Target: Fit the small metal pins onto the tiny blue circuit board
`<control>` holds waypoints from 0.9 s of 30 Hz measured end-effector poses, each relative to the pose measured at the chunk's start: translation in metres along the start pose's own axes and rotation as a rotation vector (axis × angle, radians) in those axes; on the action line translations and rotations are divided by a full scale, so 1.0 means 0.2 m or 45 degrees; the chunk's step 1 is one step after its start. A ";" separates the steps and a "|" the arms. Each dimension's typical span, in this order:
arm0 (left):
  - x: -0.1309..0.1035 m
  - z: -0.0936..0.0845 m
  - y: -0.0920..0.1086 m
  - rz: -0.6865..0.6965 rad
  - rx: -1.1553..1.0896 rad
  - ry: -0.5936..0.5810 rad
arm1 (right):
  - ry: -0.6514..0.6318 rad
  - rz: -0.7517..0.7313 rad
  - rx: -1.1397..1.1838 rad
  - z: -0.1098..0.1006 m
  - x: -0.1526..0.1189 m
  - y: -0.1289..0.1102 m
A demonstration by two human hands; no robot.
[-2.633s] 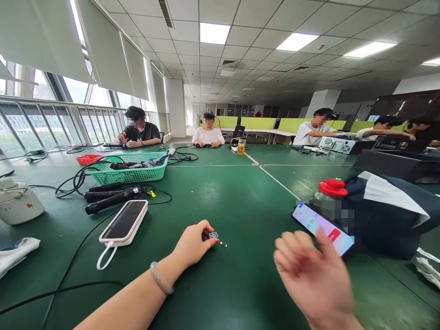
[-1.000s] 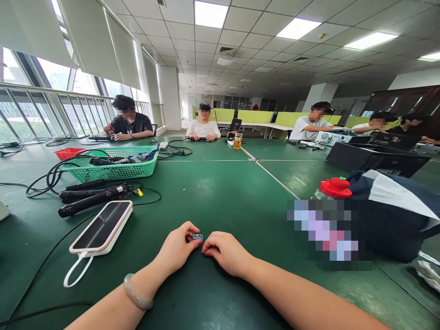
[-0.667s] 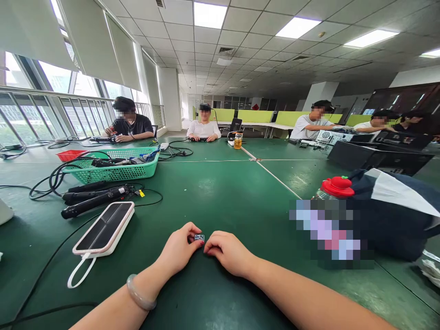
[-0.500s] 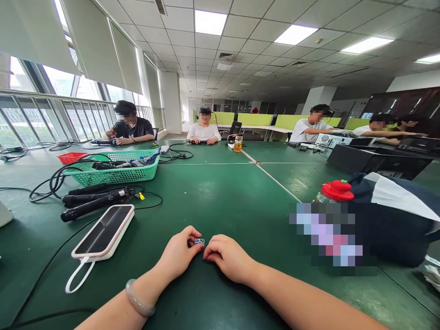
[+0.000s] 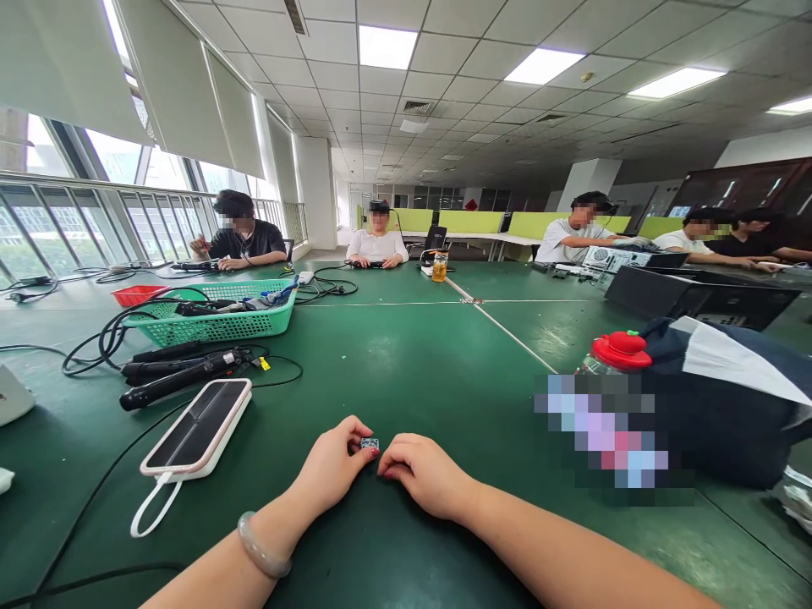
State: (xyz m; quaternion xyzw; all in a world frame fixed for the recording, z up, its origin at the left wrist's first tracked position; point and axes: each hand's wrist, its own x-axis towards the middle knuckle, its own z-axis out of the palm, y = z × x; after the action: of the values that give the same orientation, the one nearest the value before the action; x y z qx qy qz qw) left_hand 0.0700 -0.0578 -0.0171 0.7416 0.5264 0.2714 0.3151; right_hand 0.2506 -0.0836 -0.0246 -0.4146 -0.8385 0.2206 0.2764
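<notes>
Between the thumb and fingers of my left hand (image 5: 328, 463) is a small circuit board (image 5: 370, 443), bluish with pale marks, too small to make out in detail. A pale bangle circles that wrist. My right hand (image 5: 424, 474) sits just right of the board with its fingers curled and closed together; whatever its fingertips hold, if anything, is hidden. Both hands rest low over the green table (image 5: 393, 381), close to each other. A smartphone (image 5: 198, 427) on a white block with a strap loop lies left of my left hand.
A green basket (image 5: 260, 322) of cables stands at left, with black handle-like tools (image 5: 183, 376) before it. At right are a red-lidded bottle (image 5: 620, 350) and a dark bag (image 5: 729, 414). Computer cases (image 5: 660, 292) and several people are farther back. An amber drink container (image 5: 439, 267) stands mid-table.
The view has shifted slightly, so the table items at left appear a little farther right. Both hands keep nearly the same pose, and the circuit board stays in my left hand.
</notes>
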 end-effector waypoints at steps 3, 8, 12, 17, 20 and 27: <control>0.00 0.00 0.01 -0.001 -0.002 0.006 | 0.026 0.021 0.031 -0.01 0.00 -0.01; -0.01 0.00 0.01 -0.012 -0.014 0.008 | 0.054 0.045 0.071 -0.01 0.00 0.00; -0.01 0.00 0.02 -0.017 -0.027 -0.013 | 0.064 0.039 0.059 -0.01 0.00 0.00; -0.01 0.00 0.02 -0.016 -0.028 -0.026 | 0.111 0.122 0.069 -0.03 -0.01 -0.03; -0.01 0.00 0.02 -0.019 -0.049 -0.030 | 0.115 0.165 0.176 -0.03 -0.01 -0.02; -0.02 0.00 0.04 -0.001 -0.142 -0.056 | 0.208 0.214 0.441 -0.01 -0.01 0.01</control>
State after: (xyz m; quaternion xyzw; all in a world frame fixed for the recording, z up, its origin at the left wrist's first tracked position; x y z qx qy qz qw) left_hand 0.0732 -0.0628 -0.0109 0.7283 0.5038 0.2838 0.3676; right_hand 0.2537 -0.0829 -0.0247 -0.4459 -0.7253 0.3494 0.3912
